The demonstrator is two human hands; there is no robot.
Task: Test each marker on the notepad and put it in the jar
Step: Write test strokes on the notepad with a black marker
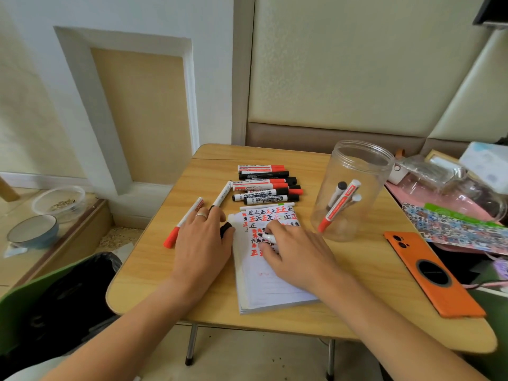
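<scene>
A notepad (270,284) covered with red and black test marks lies in the middle of the small wooden table (357,270). My right hand (295,250) grips a black marker (268,237) with its tip on the page. My left hand (204,240) lies at the pad's left edge and pinches a black cap (226,228) between thumb and finger. A pile of red and black markers (265,185) sits beyond the pad. Two slim markers (184,223) lie to the left. The clear plastic jar (351,191) at the right holds a few markers.
An orange phone (428,276) lies face down at the table's right. Clutter, a sticker sheet (453,229) and plastic bags fill the far right. A bin with a black bag (71,292) stands at the lower left, bowls (33,231) on a low shelf beyond.
</scene>
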